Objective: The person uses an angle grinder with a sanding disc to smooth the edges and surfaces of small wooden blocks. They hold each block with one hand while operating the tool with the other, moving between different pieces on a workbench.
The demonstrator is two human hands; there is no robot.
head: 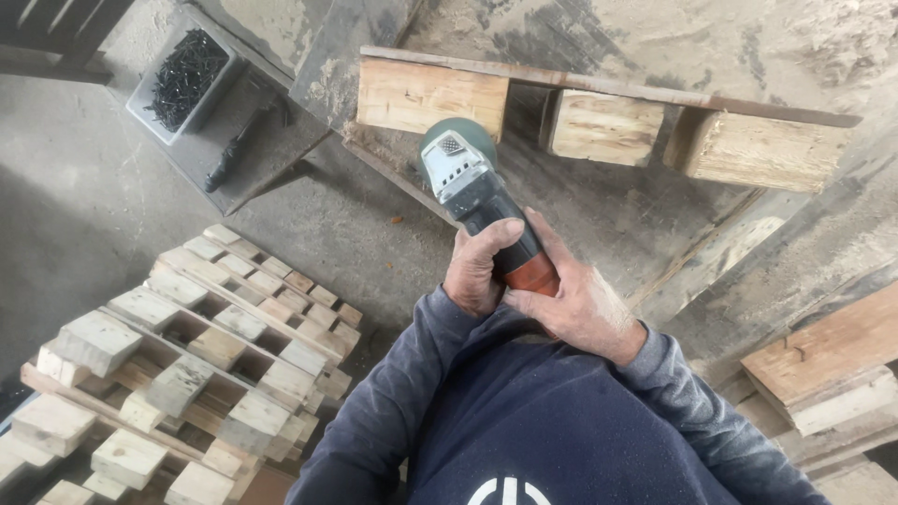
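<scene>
Both my hands grip an angle grinder (465, 178) with a grey head, dark body and orange rear. My left hand (479, 266) wraps the body from the left. My right hand (580, 299) holds the rear of the body from the right. The grinder's green guard points at a pallet part (608, 122) on the dusty bench: a thin board standing on edge with three wooden blocks fixed to it. The disc sits just below the left block (426, 93). Whether it touches the wood I cannot tell.
A stack of similar block-and-board parts (187, 355) stands at the lower left on the concrete floor. A grey tray of dark screws (182, 79) and a dark tool (234, 154) lie on a low surface at the upper left. Boards (823, 374) lie at the right.
</scene>
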